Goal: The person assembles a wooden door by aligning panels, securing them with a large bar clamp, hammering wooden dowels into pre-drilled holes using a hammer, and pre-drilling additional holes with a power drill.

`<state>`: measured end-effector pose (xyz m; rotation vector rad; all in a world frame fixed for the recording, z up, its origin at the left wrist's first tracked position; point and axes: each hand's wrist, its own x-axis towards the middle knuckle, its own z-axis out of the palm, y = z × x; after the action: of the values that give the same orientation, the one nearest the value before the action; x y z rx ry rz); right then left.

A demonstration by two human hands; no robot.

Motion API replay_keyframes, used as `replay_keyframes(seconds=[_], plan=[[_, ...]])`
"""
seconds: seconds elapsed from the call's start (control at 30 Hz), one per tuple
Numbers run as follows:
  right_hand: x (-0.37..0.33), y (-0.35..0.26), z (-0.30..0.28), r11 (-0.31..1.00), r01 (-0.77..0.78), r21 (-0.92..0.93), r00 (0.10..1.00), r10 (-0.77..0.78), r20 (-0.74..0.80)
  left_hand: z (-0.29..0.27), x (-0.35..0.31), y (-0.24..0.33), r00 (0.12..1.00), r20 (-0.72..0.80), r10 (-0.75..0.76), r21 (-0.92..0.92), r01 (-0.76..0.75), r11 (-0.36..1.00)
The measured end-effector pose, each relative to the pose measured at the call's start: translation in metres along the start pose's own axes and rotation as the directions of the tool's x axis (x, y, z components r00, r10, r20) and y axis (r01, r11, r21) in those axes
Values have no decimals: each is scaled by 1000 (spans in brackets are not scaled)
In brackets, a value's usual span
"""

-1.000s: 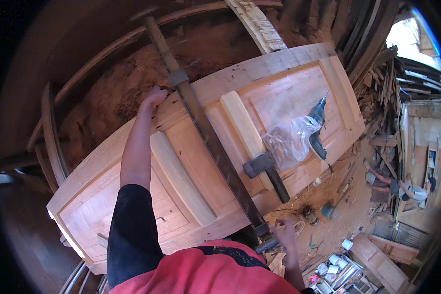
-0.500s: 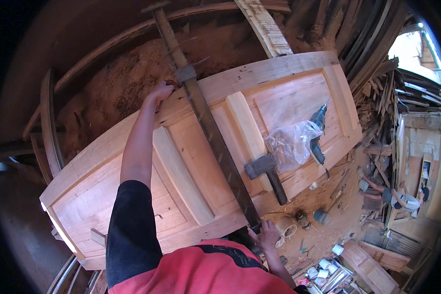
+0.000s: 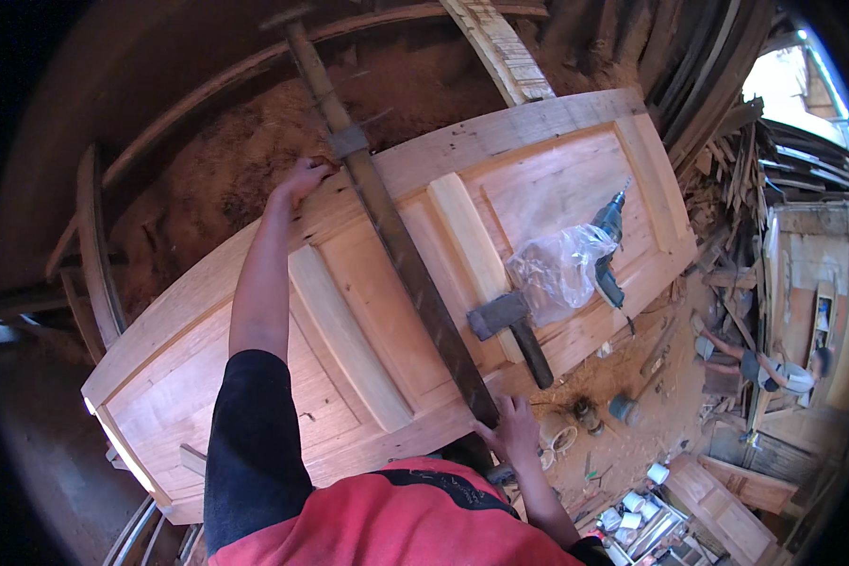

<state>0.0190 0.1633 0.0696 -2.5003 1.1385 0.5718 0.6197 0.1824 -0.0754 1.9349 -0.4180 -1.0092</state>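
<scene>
A pale wooden panel door [image 3: 575, 179] lies flat in front of me. A long dark metal bar clamp [image 3: 401, 250] runs across it from the far edge to the near edge. My left hand [image 3: 302, 179] grips the door's far edge just left of the clamp's sliding jaw [image 3: 347, 143]. My right hand [image 3: 514, 432] rests on the near end of the clamp at the door's near edge, fingers spread over it.
A heavy hammer [image 3: 514, 330], a crumpled clear plastic bag [image 3: 557, 269] and a power drill [image 3: 608, 250] lie on the door to the right. Sawdust [image 3: 236, 151] piles beyond the far edge. Scrap timber [image 3: 726, 170] and small cans [image 3: 632, 514] litter the floor at right.
My right hand has come up from below the door's edge onto the near end of the clamp. My left hand stays on the far edge.
</scene>
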Motion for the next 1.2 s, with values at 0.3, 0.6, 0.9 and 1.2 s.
replay_keyframes(seconds=[0.3, 0.6, 0.9, 1.2], plan=[[93, -74, -14, 970, 210, 127, 963, -182, -199, -5, -3, 1, 999, 33, -10, 67, 7, 998], [118, -88, -9, 985, 156, 69, 981, -146, -129, -5, -8, 8, 1000, 25, -7, 126, 4, 992], [117, -84, -4, 985, 150, 91, 981, -136, -140, -6, 12, -16, 995, 19, 97, 93, -98, 991], [115, -83, -2, 978, 147, 147, 979, -123, -162, -5, 8, -10, 1000, -25, 6, 127, -3, 992]])
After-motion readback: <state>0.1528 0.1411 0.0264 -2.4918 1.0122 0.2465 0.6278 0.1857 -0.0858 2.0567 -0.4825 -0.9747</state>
